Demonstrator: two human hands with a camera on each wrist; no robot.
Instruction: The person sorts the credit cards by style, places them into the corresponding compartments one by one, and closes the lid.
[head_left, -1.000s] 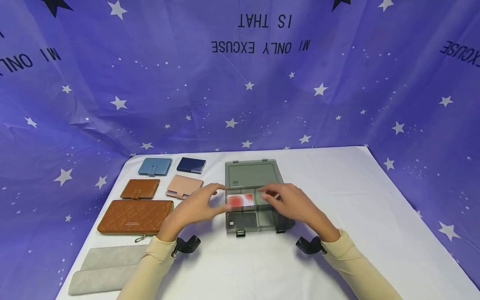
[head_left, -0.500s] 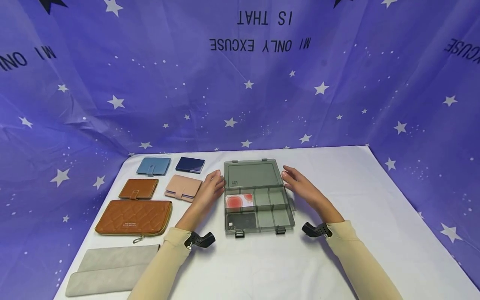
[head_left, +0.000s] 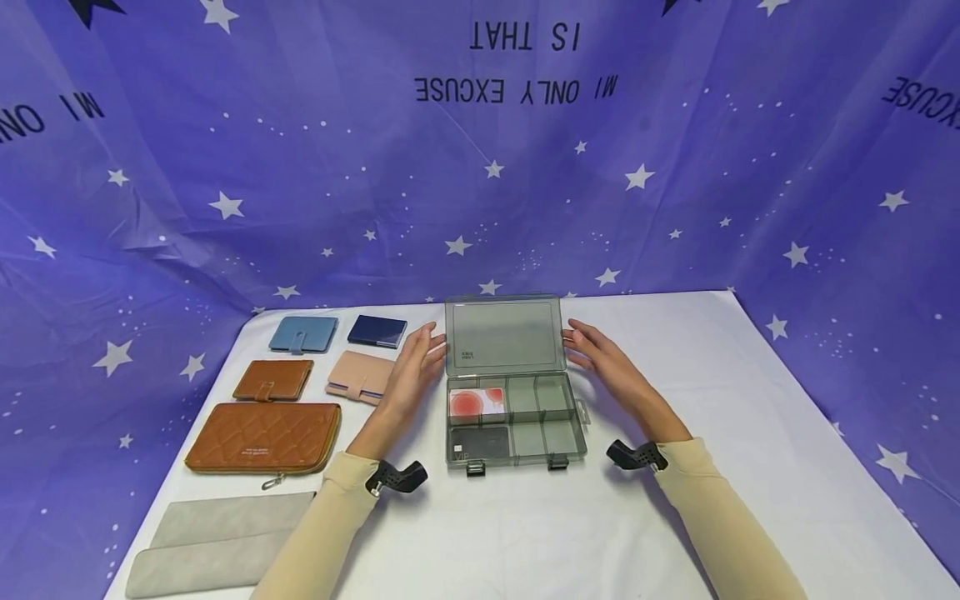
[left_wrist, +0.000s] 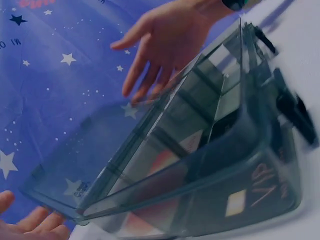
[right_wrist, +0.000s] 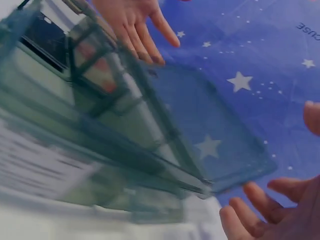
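A translucent grey-green plastic storage box (head_left: pixel 517 460) with several compartments stands on the table, its lid (head_left: pixel 506 337) tilted up from the hinge. One back compartment holds a red and white card (head_left: pixel 477 403); in front of it lies a black card (head_left: pixel 482 443) marked VIP. My left hand (head_left: pixel 414 365) is at the lid's left edge, fingers fairly straight, fingertips right at the lid's underside in the left wrist view. At the lid's right edge, my right hand (head_left: pixel 609 364) has its fingertips against the outer side, loosely extended. Neither hand grips anything.
Left of the box lie a light blue card holder (head_left: pixel 303 333), a navy one (head_left: pixel 377 331), a pink one (head_left: pixel 360 375), a small brown wallet (head_left: pixel 272 379), a quilted brown zip wallet (head_left: pixel 262 437) and a folded grey case (head_left: pixel 217 537). A purple star-printed cloth hangs behind.
Both hands have left the compartments, moved out to the lid's two sides and reached back. The lid, earlier lying back flat, has risen to a tilt. The cards stay in the box.
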